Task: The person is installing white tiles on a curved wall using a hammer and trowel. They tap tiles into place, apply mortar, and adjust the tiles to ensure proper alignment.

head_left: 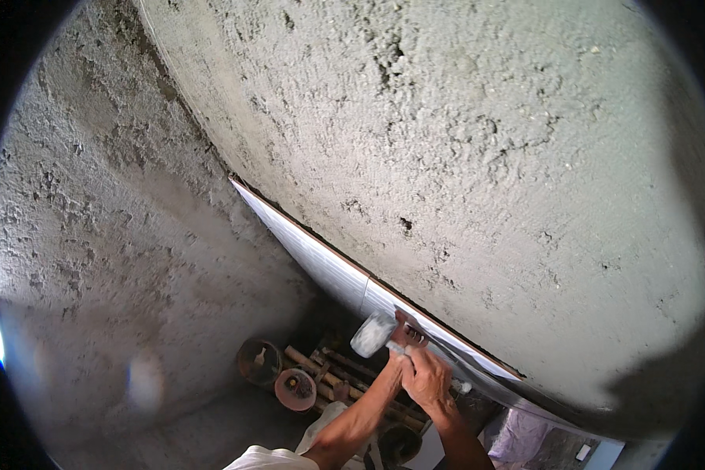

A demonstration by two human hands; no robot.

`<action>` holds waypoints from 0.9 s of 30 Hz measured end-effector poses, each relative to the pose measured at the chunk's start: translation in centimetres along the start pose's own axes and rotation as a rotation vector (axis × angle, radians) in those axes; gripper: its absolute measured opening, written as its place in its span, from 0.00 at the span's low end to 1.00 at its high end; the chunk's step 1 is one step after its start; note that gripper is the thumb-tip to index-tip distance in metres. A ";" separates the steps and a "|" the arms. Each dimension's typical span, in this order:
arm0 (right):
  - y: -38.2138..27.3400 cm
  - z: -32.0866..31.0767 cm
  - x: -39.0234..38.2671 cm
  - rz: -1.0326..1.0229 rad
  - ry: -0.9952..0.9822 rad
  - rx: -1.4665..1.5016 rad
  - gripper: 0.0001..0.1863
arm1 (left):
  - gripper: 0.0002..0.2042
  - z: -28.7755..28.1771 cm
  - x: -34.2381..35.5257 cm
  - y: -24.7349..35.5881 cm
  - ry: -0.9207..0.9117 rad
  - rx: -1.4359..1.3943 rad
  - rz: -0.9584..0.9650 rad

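Your right hand (428,381) is clenched round the handle of a pale-headed mallet (372,335), its head pointing out to the left, just in front of the white tiles. Holding it close to the head probably gives you short, light control, which suits a brittle surface.

Your left hand (409,334) is just behind the mallet, up against the right tile (380,299). Its grip is partly hidden by the mallet and your right wrist, so I cannot tell whether the fingers press flat, curl over the edge or only hover; being there, it could steady the tile.

That tile sits on the wall, end to end with the left tile (305,252), a thin joint between them. The left one runs into the corner, where the side wall (117,235) meets the rough grey wall (478,172). Their top edges make one line, presumably so the row reads level; the coarse face above likely gives mortar something to hold.

Below, a dark bucket (259,362) and a pinkish bucket (295,389) stand beside some wooden poles (299,357), perhaps kept there to be within reach yet clear of your arms.
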State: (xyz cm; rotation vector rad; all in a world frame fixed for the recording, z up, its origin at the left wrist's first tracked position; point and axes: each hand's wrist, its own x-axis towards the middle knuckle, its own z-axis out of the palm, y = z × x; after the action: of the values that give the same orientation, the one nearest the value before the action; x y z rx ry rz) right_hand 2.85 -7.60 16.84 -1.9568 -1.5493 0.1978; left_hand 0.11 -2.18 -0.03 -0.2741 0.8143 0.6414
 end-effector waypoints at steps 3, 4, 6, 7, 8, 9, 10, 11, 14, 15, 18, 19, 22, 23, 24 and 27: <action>-0.1 -0.2 0.3 0.122 0.001 -0.076 0.10 | 0.44 0.7 -0.7 -0.6 -0.002 0.016 0.015; -0.6 -0.1 0.2 0.098 0.028 -0.003 0.08 | 0.43 0.3 -0.9 -0.5 0.009 0.016 0.015; -1.3 -0.5 0.3 0.049 -0.073 -0.014 0.09 | 0.42 -0.1 -1.0 -0.5 0.021 0.019 0.021; -1.5 -0.9 0.5 0.024 -0.116 -0.026 0.09 | 0.42 0.1 -1.0 -0.6 0.019 0.021 0.019; -1.3 -0.5 0.5 0.066 -0.071 -0.025 0.09 | 0.41 0.2 -1.0 -0.8 0.019 0.026 0.021; -0.9 0.1 0.5 0.109 -0.025 -0.024 0.09 | 0.41 0.2 -1.2 -1.1 0.021 0.025 0.020; -0.8 0.4 1.0 0.147 0.023 -0.021 0.09 | 0.40 0.6 -1.1 -1.0 0.018 0.023 0.025; -0.9 0.3 1.2 0.121 0.015 -0.003 0.09 | 0.39 0.7 -1.3 -1.1 0.019 0.025 0.027; -1.9 -0.1 1.3 0.071 -0.010 0.028 0.09 | 0.38 0.9 -1.5 -1.3 0.027 0.027 0.034; -2.4 0.1 1.3 0.111 0.001 0.017 0.09 | 0.37 0.8 -1.7 -1.2 0.032 0.027 0.040; -2.4 0.6 1.0 0.162 0.007 0.019 0.11 | 0.36 1.8 -1.8 -1.2 0.028 0.030 0.058; -2.8 0.4 1.0 0.141 -0.043 0.024 0.11 | 0.35 2.2 -1.7 -0.9 0.033 0.037 0.074; -3.5 -0.1 1.3 0.071 -0.215 0.018 0.11 | 0.34 3.5 -1.8 -0.2 0.061 0.065 0.124; -3.1 -0.2 1.6 0.073 -0.223 0.000 0.11 | 0.34 4.1 -1.8 0.0 0.066 0.069 0.137; -2.7 -0.2 2.3 0.075 -0.231 -0.019 0.12 | 0.33 4.7 -1.8 0.3 0.058 0.064 0.146; -2.9 -0.9 3.7 0.142 -0.378 -0.091 0.12 | 0.31 4.0 -2.1 0.6 -0.036 -0.011 0.141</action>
State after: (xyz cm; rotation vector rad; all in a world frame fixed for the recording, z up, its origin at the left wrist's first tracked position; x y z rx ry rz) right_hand 1.97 -4.26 20.12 -2.1961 -1.6737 0.5962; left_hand 1.05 -0.75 4.17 -0.2155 0.8007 0.7813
